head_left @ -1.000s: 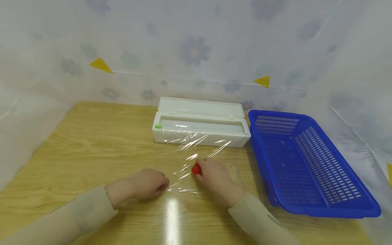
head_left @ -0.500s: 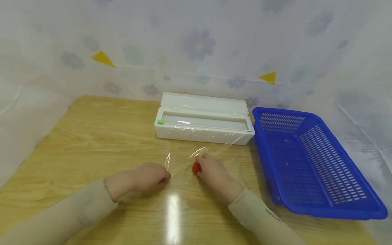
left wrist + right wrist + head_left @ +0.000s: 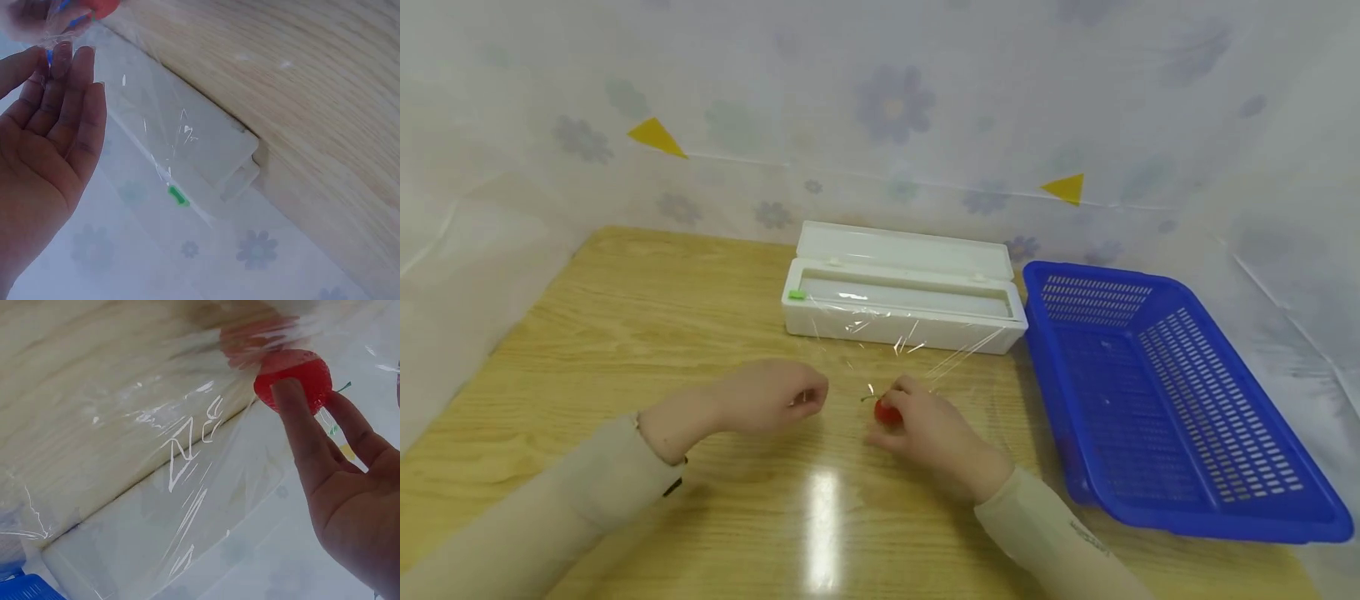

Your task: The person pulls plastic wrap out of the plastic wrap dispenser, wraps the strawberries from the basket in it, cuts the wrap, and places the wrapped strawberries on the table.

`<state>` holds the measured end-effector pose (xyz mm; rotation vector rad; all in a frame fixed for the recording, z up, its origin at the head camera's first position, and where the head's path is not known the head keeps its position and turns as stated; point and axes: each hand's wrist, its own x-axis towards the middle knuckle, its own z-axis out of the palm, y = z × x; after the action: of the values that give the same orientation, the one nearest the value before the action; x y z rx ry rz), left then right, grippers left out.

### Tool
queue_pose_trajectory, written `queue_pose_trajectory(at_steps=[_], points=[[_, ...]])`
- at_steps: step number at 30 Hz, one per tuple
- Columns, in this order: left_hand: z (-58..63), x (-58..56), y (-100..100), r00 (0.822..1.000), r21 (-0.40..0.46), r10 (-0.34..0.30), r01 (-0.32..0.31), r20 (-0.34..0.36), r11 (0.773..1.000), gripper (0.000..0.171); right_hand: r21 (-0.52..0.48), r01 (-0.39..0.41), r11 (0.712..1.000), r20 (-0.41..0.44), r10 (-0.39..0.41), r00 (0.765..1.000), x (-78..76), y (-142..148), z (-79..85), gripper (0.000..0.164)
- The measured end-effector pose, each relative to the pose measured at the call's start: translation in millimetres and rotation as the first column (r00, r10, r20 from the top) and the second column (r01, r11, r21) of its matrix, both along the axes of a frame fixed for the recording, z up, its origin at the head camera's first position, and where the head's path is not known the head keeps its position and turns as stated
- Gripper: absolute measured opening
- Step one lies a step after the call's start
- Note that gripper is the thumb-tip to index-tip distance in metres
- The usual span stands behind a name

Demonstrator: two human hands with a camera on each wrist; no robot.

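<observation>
My right hand point(image 3: 936, 429) grips a red strawberry point(image 3: 887, 412) with a thin green stem, low over the wooden table. In the right wrist view the strawberry point(image 3: 294, 378) sits between thumb and fingers, with clear film stretched around it. My left hand point(image 3: 767, 396) pinches the edge of the plastic wrap point(image 3: 147, 94) between thumb and fingertips, left of the strawberry. The wrap runs from the white dispenser box point(image 3: 902, 323) toward both hands. That box stands behind them with its lid raised and a small green slider point(image 3: 797, 294) at its left end.
A blue plastic basket point(image 3: 1078, 450) stands right of the box, its near end beside my right forearm. The wooden table point(image 3: 647, 308) reaches back to a flower-patterned sheet point(image 3: 895, 108) with yellow triangles. Light glares off the table in front.
My left hand has lifted and moved back toward the box, drawing the wrap's near edge with it. My right hand stays around the strawberry, its fingers shifted slightly. The head view has tilted a little.
</observation>
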<state>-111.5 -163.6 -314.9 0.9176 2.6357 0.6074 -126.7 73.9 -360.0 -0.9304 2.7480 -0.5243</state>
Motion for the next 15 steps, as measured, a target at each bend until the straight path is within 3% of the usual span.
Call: queue_pose_trajectory(at_steps=[4, 10, 15], points=[[5.4, -5.7, -5, 0.999, 0.024, 0.038, -0.038, -0.034, 0.999, 0.015, 0.047, -0.053, 0.998, -0.005, 0.053, 0.999, 0.3, 1, 1.9, 0.039], [9.4, -11.5, -9, 0.994, 0.026, 0.104, -0.104, -0.031, 0.994, 0.013, 0.001, -0.103, 0.995, -0.167, 0.102, 0.981, -2.5, 1, -2.6, 0.003], [5.8, -14.0, -10, 0.981, 0.012, 0.193, -0.193, -0.016, 0.981, 0.01, -0.007, -0.062, 0.998, -0.131, 0.061, 0.99, -10.1, -1, 2.2, 0.008]])
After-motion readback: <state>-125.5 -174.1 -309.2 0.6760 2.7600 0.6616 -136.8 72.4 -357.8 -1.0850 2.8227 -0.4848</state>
